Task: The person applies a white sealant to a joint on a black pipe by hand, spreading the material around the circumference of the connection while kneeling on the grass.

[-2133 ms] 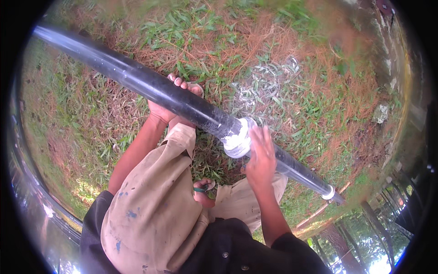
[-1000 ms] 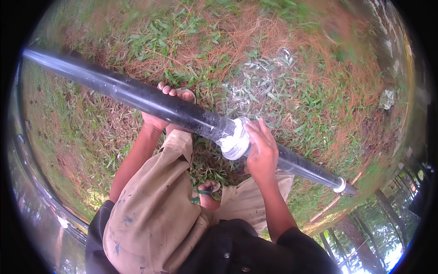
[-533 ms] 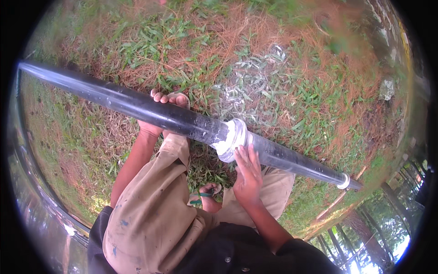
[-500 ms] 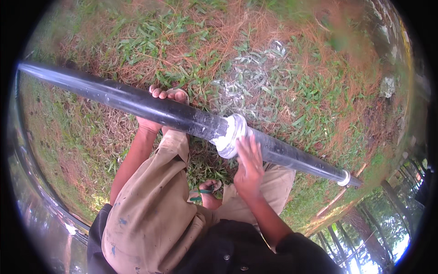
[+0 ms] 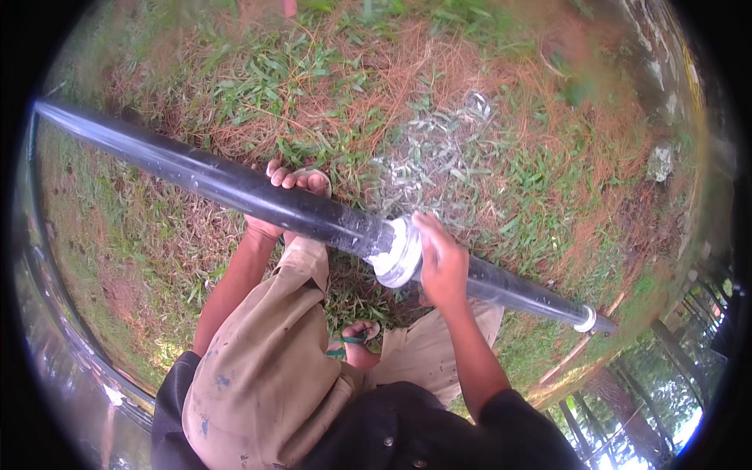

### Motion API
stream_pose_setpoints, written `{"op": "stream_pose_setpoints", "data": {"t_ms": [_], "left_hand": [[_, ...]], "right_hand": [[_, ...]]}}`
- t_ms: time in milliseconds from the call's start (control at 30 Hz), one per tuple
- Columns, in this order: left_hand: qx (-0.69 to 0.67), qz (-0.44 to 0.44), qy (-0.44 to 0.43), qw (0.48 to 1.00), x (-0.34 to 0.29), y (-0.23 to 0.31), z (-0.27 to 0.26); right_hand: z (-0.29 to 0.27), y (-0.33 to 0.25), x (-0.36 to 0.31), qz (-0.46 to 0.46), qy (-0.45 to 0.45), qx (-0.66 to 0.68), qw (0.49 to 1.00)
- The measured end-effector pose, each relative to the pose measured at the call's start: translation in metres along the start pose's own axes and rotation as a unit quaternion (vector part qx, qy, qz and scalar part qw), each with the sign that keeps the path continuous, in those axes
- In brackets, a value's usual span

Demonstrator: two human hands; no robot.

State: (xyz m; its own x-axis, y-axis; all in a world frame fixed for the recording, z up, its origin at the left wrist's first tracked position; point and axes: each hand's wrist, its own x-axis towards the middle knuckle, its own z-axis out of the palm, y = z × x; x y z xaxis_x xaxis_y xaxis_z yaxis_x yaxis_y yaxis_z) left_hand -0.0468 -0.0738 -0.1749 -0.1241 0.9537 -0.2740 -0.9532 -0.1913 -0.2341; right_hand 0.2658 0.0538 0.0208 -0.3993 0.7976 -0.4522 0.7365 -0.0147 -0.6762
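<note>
A long black pole point(image 5: 196, 168) lies slantwise across my lap, running from the far left down to the right. At its middle sits a white-smeared collar point(image 5: 401, 252), with white patches on the black surface beside it. My left hand point(image 5: 265, 227) grips the pole from below, left of the collar, its palm mostly hidden under it. My right hand point(image 5: 445, 270) is laid over the pole just right of the collar, its slightly blurred fingers together and curved across the top, touching the collar's edge. Toward the pole's right end is a smaller white ring point(image 5: 584, 318).
Grass point(image 5: 517, 172) with brown pine needles surrounds me, whitened beyond the collar. My knees in tan trousers point(image 5: 262, 368) are bent beneath the pole. A sandalled foot point(image 5: 360, 345) shows between them. Tree trunks point(image 5: 627, 399) stand at the lower right.
My right hand has moved farther over the pole, from the near side of the collar to its top, and its fingers have come together. The pole's middle has dropped slightly in view.
</note>
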Motion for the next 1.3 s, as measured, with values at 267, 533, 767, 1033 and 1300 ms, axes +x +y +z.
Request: {"op": "stream_pose_setpoints", "data": {"t_ms": [267, 533, 767, 1033, 1300], "left_hand": [[0.012, 0.000, 0.014, 1.000, 0.011, -0.012, 0.009], [0.014, -0.027, -0.079, 0.996, 0.025, -0.006, 0.007], [-0.026, 0.014, -0.007, 1.000, 0.014, -0.004, 0.025], [0.035, 0.073, 0.041, 0.996, -0.001, -0.001, 0.031], [0.059, 0.061, -0.022, 0.996, 0.005, -0.004, 0.022]], "right_hand": [[0.000, 0.014, 0.058, 0.007, -0.059, -0.026, 0.998], [0.000, 0.041, 0.067, 0.144, -0.209, 0.151, 0.955], [-0.002, -0.004, 0.003, -0.101, -0.050, -0.036, 0.993], [0.014, -0.009, -0.021, -0.099, 0.033, -0.104, 0.989], [0.011, -0.006, -0.063, -0.149, 0.001, -0.154, 0.977]]}}
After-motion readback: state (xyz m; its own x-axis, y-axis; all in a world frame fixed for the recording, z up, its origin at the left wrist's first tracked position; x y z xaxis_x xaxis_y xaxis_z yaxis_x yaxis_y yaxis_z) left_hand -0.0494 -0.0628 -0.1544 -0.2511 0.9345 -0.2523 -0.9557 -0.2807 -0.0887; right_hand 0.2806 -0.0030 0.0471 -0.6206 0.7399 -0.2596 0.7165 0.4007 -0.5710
